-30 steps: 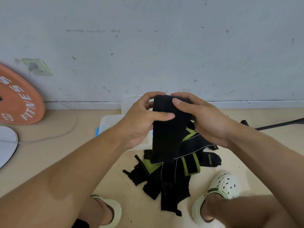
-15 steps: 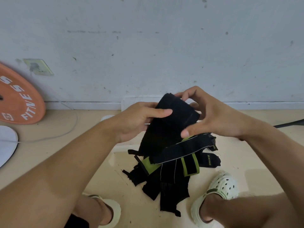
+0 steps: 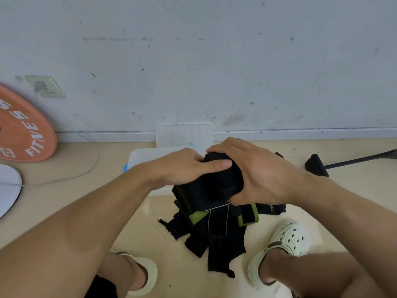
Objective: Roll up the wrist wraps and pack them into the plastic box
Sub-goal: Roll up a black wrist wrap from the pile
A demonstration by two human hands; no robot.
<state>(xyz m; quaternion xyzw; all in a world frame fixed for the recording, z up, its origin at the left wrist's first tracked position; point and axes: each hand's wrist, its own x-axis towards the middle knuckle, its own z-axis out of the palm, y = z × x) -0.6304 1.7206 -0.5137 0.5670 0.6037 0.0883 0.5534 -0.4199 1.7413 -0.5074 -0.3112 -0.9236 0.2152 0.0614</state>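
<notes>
A black wrist wrap [image 3: 217, 186] is held between both hands above the floor, its upper part rolled into a thick bundle. My left hand [image 3: 182, 166] grips it from the left, thumb lying across the top. My right hand [image 3: 255, 175] curls round the roll from the right. Below lies a heap of several black and lime-green wrist wraps [image 3: 214, 231] on the floor. The clear plastic box [image 3: 141, 155] sits just behind my hands, mostly hidden by them; its lid [image 3: 184, 134] leans against the wall.
An orange weight plate [image 3: 23, 130] leans on the wall at the left, with a white disc [image 3: 8, 188] and a grey cable [image 3: 71, 177] near it. A black bar with a foot [image 3: 318, 166] lies at the right. My feet in pale clogs [image 3: 287, 239] flank the heap.
The wrap hung flat and long a second ago; now most of it is wound into a roll. Both hands have dropped lower and closed round it.
</notes>
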